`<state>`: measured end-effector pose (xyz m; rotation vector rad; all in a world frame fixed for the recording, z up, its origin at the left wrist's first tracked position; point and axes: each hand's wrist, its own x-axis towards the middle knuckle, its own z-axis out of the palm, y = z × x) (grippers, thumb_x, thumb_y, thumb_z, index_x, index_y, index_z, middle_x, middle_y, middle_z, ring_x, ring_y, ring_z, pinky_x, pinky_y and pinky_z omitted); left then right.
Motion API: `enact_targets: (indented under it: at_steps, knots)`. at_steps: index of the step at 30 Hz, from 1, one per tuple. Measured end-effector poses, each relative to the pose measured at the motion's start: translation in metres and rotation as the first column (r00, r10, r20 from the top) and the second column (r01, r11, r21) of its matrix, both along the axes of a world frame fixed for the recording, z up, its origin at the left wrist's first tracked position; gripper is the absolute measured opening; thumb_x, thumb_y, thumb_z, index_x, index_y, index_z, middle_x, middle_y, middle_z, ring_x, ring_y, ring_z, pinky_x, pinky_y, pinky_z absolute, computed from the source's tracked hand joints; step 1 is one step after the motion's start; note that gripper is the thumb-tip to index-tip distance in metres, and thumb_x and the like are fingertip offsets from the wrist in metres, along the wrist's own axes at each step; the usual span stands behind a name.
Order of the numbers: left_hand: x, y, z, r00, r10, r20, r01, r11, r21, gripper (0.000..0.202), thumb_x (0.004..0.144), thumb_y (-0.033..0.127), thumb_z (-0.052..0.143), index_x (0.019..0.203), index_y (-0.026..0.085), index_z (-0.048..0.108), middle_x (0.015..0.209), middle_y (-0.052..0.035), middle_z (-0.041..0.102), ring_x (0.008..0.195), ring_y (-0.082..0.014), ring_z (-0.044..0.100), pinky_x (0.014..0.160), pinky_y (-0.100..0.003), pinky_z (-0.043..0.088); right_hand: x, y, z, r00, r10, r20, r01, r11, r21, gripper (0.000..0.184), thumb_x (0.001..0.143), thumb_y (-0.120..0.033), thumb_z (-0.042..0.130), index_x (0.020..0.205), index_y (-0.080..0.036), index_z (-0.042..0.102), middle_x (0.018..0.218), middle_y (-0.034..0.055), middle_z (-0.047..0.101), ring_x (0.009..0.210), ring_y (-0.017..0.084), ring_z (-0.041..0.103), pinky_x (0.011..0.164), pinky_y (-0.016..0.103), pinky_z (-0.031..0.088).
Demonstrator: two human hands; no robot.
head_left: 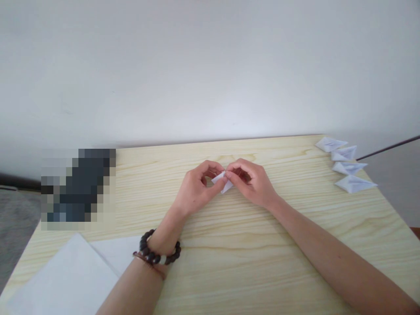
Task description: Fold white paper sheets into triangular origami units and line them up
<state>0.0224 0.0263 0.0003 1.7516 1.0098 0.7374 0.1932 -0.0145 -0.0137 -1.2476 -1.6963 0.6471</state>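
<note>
A small piece of folded white paper is held between both hands over the middle of the table. My left hand pinches it with thumb and fingertips from the left. From the right, my right hand pinches the paper's upper part, its fingertips meeting those of the left. Fingers cover much of the paper, so its full shape is hidden. Dark beads circle my left wrist.
Several folded white paper pieces lie in a column at the table's right edge. White sheets rest at the front left, partly under my left forearm. A dark pixelated object lies at the left. Behind the wooden table stands a pale wall.
</note>
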Motion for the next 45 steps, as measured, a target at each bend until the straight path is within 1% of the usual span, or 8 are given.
enact_targets:
  at_steps: [8,12,18,20,26,34,41,45]
  knots:
    - [-0.002,0.002,0.001,0.999,-0.053,0.008,0.053,0.998,-0.018,0.018,0.079,0.033,0.064,0.084,0.016,0.061,0.074,0.0014,0.062,0.052,-0.0064,0.038,0.050,-0.021,0.032,-0.001,0.000,0.002,0.995,0.039,0.091,-0.044,0.997,0.058,0.009,0.091,-0.020,0.053,0.083,-0.019,0.057,0.074,-0.0007,0.057,0.060,0.009,0.048,0.052,0.021,0.037]
    - [-0.003,0.003,0.002,0.995,-0.079,0.055,0.082,0.995,-0.051,0.019,0.081,0.035,0.061,0.083,0.016,0.061,0.076,-0.0004,0.063,0.058,-0.0091,0.046,0.053,-0.022,0.034,-0.001,0.001,0.001,0.993,0.022,0.116,-0.031,0.996,0.079,0.012,0.093,-0.021,0.050,0.083,-0.019,0.055,0.073,-0.0002,0.054,0.061,0.010,0.047,0.053,0.022,0.037]
    - [-0.003,0.001,0.004,0.993,-0.085,-0.087,0.083,0.996,-0.026,0.025,0.080,0.037,0.062,0.092,0.017,0.069,0.068,0.0032,0.061,0.051,-0.0079,0.037,0.048,-0.021,0.030,-0.002,0.001,-0.001,0.999,-0.028,0.042,0.025,0.997,0.066,0.011,0.093,-0.022,0.049,0.084,-0.019,0.053,0.075,0.0000,0.053,0.064,0.010,0.048,0.054,0.022,0.039]
    - [-0.004,0.001,0.005,0.987,-0.107,-0.118,0.105,0.994,-0.018,0.025,0.080,0.038,0.062,0.087,0.017,0.071,0.063,0.0041,0.058,0.050,-0.0079,0.036,0.047,-0.021,0.029,-0.002,0.001,0.000,0.999,-0.047,0.003,0.046,0.997,0.055,0.011,0.093,-0.022,0.048,0.084,-0.020,0.053,0.076,0.0000,0.052,0.065,0.010,0.050,0.055,0.021,0.040]
    - [-0.005,0.002,0.003,0.987,-0.136,-0.082,0.130,0.989,-0.078,0.030,0.082,0.042,0.059,0.076,0.014,0.071,0.060,0.0033,0.059,0.053,-0.0094,0.045,0.051,-0.020,0.033,-0.001,0.000,-0.001,1.000,0.000,-0.011,0.000,0.999,0.038,0.007,0.090,-0.027,0.056,0.091,-0.020,0.056,0.077,-0.0011,0.055,0.059,0.009,0.049,0.050,0.021,0.039]
    - [-0.003,0.000,0.002,0.979,-0.161,-0.127,0.163,0.987,0.011,0.026,0.084,0.033,0.057,0.073,0.015,0.071,0.059,0.0039,0.060,0.053,-0.0086,0.045,0.052,-0.020,0.034,0.000,0.000,0.002,1.000,0.021,0.007,-0.021,0.998,0.051,0.012,0.090,-0.021,0.056,0.079,-0.019,0.061,0.072,-0.0006,0.058,0.060,0.009,0.049,0.050,0.022,0.036]
    - [-0.003,0.002,-0.006,0.998,-0.040,-0.046,0.040,0.999,-0.016,0.030,0.084,0.042,0.058,0.086,0.015,0.071,0.067,0.0008,0.065,0.053,-0.0099,0.046,0.050,-0.021,0.033,0.001,0.003,-0.001,0.990,-0.037,-0.139,0.024,0.995,-0.092,0.013,0.089,-0.031,0.058,0.089,-0.020,0.062,0.077,0.0001,0.061,0.058,0.009,0.051,0.048,0.021,0.039]
    - [-0.003,0.003,-0.008,0.999,0.000,0.046,-0.001,1.000,0.008,0.030,0.087,0.042,0.057,0.098,0.017,0.067,0.081,-0.0024,0.067,0.062,-0.0120,0.054,0.056,-0.022,0.039,0.001,0.003,-0.001,0.995,-0.046,-0.093,0.042,0.998,-0.044,0.011,0.089,-0.029,0.058,0.088,-0.020,0.063,0.079,0.0009,0.062,0.061,0.010,0.053,0.050,0.021,0.041]
